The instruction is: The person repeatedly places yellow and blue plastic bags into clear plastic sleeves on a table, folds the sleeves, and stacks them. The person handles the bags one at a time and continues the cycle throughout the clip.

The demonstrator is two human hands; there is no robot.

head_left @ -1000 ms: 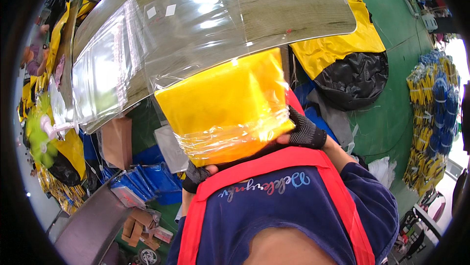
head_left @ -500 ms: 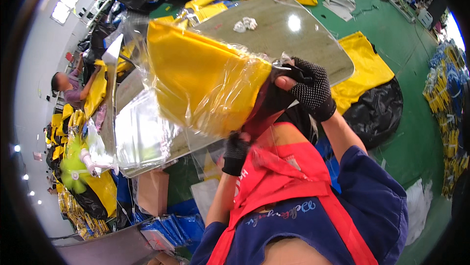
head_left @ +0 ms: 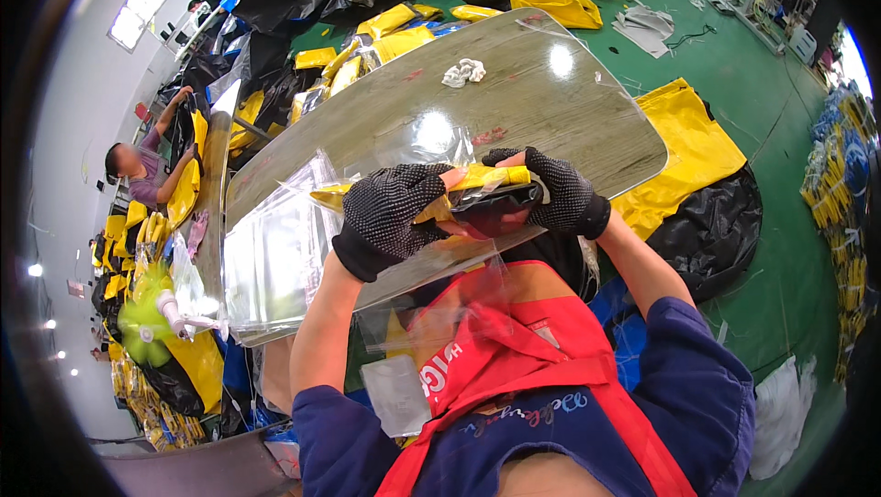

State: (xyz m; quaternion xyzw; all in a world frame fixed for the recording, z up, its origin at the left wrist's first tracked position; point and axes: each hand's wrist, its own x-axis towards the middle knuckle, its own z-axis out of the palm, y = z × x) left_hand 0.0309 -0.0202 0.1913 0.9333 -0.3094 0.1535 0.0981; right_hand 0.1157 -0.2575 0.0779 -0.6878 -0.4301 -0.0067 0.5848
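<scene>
A folded bundle of yellow and black sheeting (head_left: 493,214) in a transparent plastic bag is held edge-up between my hands, over the near edge of the table (head_left: 385,98). Wearing a black dotted fingerless glove, my left hand (head_left: 393,212) is closed on the bundle's left side. In a matching glove, my right hand (head_left: 562,194) grips its right end. Both thumbs press along the yellow top edge. Part of the bundle is hidden behind my left hand. Left of my hands, a stack of transparent plastic sleeves (head_left: 271,254) lies shiny on the tabletop.
A crumpled white scrap (head_left: 463,73) lies on the table. Yellow sheeting (head_left: 688,144) and black sheeting (head_left: 711,231) spread over the green floor at right. At far left a person (head_left: 147,167) handles yellow material, near a green fan (head_left: 145,318). Yellow packets (head_left: 395,38) pile up behind the table.
The bundle has come down from a raised, broadside position to edge-on near the table. My left hand has moved up from its lower corner to its left side.
</scene>
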